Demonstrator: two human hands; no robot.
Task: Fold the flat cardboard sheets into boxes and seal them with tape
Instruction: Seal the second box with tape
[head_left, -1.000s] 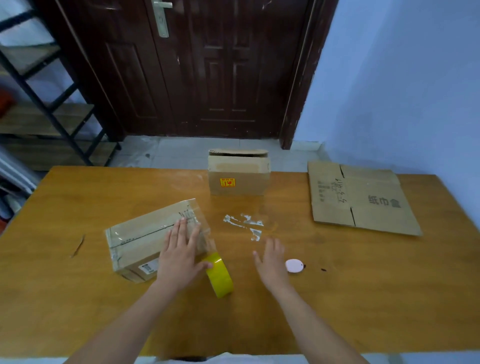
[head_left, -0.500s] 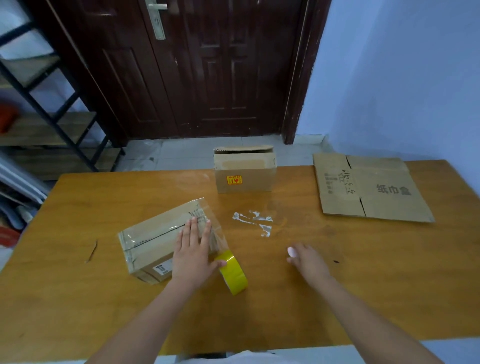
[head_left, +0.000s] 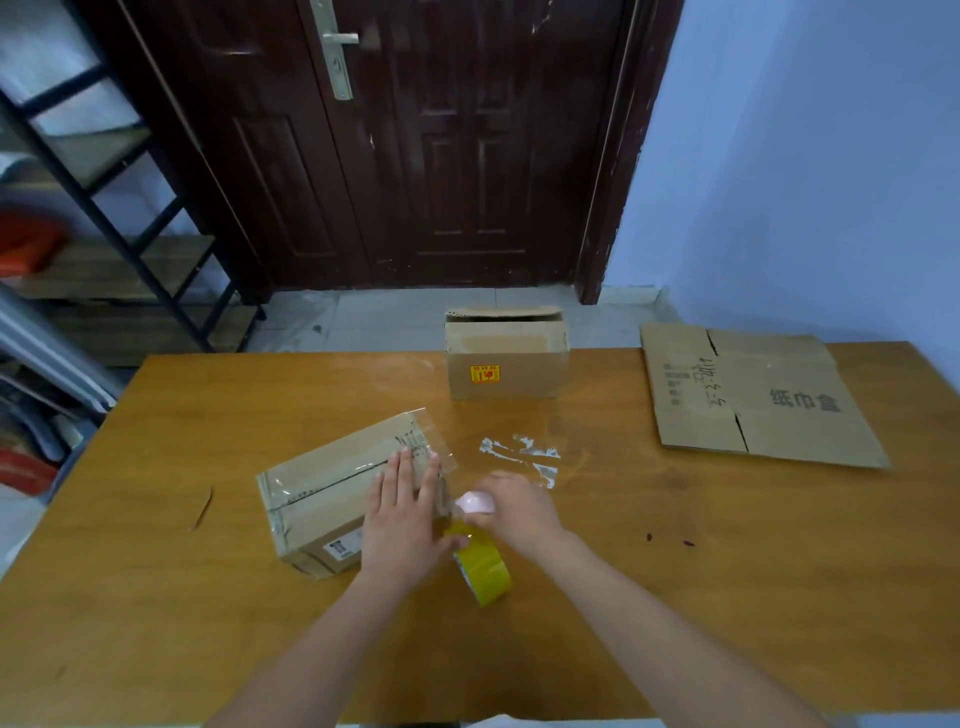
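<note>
Left hand (head_left: 402, 512) flat on taped box (head_left: 332, 493), right hand's (head_left: 511, 506) grip grasping pink cutter (head_left: 475, 503), tape roll (head_left: 483, 564) just below.

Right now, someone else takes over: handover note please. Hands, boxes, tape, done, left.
Left hand: flat, fingers straight, pressing on the near box.
Right hand: grips a small pink-white object, probably a cutter, at the clear tape strip that runs from the box toward the yellow tape roll. The roll stands on edge on the table.
Done: near box is folded and taped along its top seam, but the strip looks uncut. A second folded box stands at the far edge.
Left: cut the tape and smooth the end; fold and seal the flat cardboard sheet at far right.
</note>
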